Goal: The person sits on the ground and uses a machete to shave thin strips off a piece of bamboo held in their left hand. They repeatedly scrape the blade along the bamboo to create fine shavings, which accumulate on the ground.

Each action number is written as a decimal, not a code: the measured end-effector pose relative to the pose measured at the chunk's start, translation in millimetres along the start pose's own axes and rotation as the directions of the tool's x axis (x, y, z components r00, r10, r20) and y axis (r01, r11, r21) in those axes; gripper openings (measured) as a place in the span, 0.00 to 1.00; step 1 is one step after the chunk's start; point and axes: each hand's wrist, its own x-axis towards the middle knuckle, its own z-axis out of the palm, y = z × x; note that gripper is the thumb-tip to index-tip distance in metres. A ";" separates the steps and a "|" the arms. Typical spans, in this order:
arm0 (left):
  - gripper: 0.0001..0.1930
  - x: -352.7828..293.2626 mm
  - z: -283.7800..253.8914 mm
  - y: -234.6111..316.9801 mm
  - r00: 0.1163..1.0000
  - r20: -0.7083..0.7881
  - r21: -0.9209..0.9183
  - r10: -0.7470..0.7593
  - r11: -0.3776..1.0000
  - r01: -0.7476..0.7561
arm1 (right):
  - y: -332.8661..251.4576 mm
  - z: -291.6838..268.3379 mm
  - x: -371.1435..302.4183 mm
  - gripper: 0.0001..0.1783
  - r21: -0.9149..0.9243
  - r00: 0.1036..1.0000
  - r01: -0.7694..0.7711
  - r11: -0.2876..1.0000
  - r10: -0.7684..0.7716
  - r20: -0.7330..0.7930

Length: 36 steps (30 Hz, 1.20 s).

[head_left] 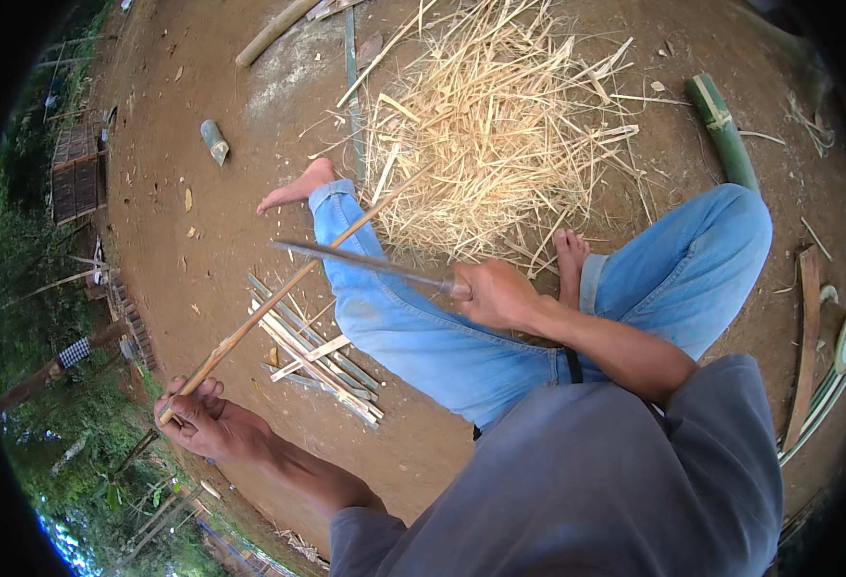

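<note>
My left hand (200, 420), low at the left, is closed round the lower end of a long, thin bamboo stick (279, 296). The stick slants up and to the right, past my bent leg, toward the pile of shavings. In front of my body, my right hand (502, 296) grips the handle of a long-bladed knife (370, 262). Its blade points left and crosses the stick near the knee; whether the edge touches the stick I cannot tell. Pale bamboo shavings (500, 135) lie heaped on the ground beyond my feet.
Split bamboo strips (317, 356) lie in a small stack left of my leg. A green bamboo piece (721, 130) rests at the right, a short cut piece (214, 141) at the far left. A wooden slat (805, 337) and coiled strips (841, 351) are at the right edge.
</note>
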 end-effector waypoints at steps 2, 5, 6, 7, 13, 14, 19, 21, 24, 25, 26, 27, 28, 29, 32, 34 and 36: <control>0.11 4.8 0.1 -2.0 1.000 0.012 -0.017 -0.004 1.000 0.004 | 0.1 -3.0 7.0 0.09 0.021 0.998 0.062 0.998 -0.062 0.003; 0.11 4.3 4.3 -4.7 1.000 0.005 -0.028 -0.009 1.000 0.009 | 52.3 -17.7 42.9 0.09 0.042 0.946 -0.321 0.946 0.323 -0.037; 0.11 5.0 5.9 -7.8 1.000 -0.002 -0.029 -0.011 1.000 0.011 | 60.1 -22.7 44.6 0.10 -0.003 0.934 -0.358 0.934 0.358 0.008; 0.12 5.8 4.7 -11.5 1.000 -0.021 -0.017 -0.004 1.000 0.004 | 50.5 -24.9 47.8 0.11 -0.011 0.963 -0.266 0.964 0.266 0.042; 0.16 8.6 -11.0 -21.8 0.994 -0.095 0.046 -0.052 0.997 0.056 | 43.2 -2.1 46.1 0.12 -0.043 0.976 -0.212 0.976 0.213 0.034; 0.16 10.0 -10.7 -26.7 0.995 -0.075 0.027 -0.059 0.998 0.061 | 77.9 0.0 57.0 0.13 -0.064 0.957 -0.287 0.956 0.282 -0.075; 0.19 -4.4 -37.2 -30.9 0.992 -0.103 0.034 -0.077 0.996 0.080 | 82.4 -1.6 64.4 0.08 -0.136 0.952 -0.306 0.942 0.301 -0.054; 0.19 -3.4 -42.7 -35.8 0.990 -0.097 -0.016 -0.104 0.995 0.103 | 99.7 12.4 66.1 0.09 -0.163 0.969 -0.245 0.956 0.239 -0.059; 0.20 -2.9 -57.6 -42.3 0.991 -0.030 -0.101 -0.131 0.987 0.127 | 144.6 2.5 88.0 0.12 -0.222 0.891 -0.453 0.864 0.434 -0.129; 0.20 -5.1 -59.5 -44.0 0.991 -0.020 -0.125 -0.132 0.984 0.129 | 157.9 -3.9 92.8 0.14 -0.252 0.851 -0.524 0.814 0.509 -0.126; 0.20 -8.6 -59.9 -44.2 0.991 -0.015 -0.140 -0.135 0.981 0.132 | 159.1 -9.8 94.8 0.15 -0.259 0.867 -0.495 0.829 0.492 -0.083; 0.20 -13.0 -59.2 -45.3 0.990 -0.008 -0.157 -0.137 0.978 0.134 | 159.2 -11.9 95.1 0.15 -0.236 0.866 -0.496 0.836 0.496 -0.064; 0.22 -20.9 -60.0 -42.0 0.989 -0.031 -0.156 -0.141 0.978 0.135 | 134.6 -13.5 92.1 0.15 -0.213 0.862 -0.499 0.840 0.506 -0.025; 0.23 -27.8 -59.6 -40.2 0.989 -0.052 -0.164 -0.137 0.978 0.127 | 101.5 -17.2 91.2 0.15 -0.188 0.859 -0.503 0.844 0.512 0.003; 0.28 -45.2 -51.2 -29.7 0.993 -0.070 -0.233 -0.098 0.969 0.079 | 11.5 -19.1 66.3 0.14 -0.156 0.909 -0.367 0.917 0.389 0.147; 0.31 -61.0 -38.5 -15.3 0.981 -0.170 -0.147 -0.098 0.987 0.073 | -21.7 -6.9 38.0 0.16 -0.006 0.961 -0.146 0.989 0.143 0.236; 0.33 -75.7 -25.6 -0.8 0.974 -0.207 -0.078 -0.097 0.994 0.082 | -54.3 1.0 13.3 0.17 0.094 0.968 0.051 0.994 -0.073 0.240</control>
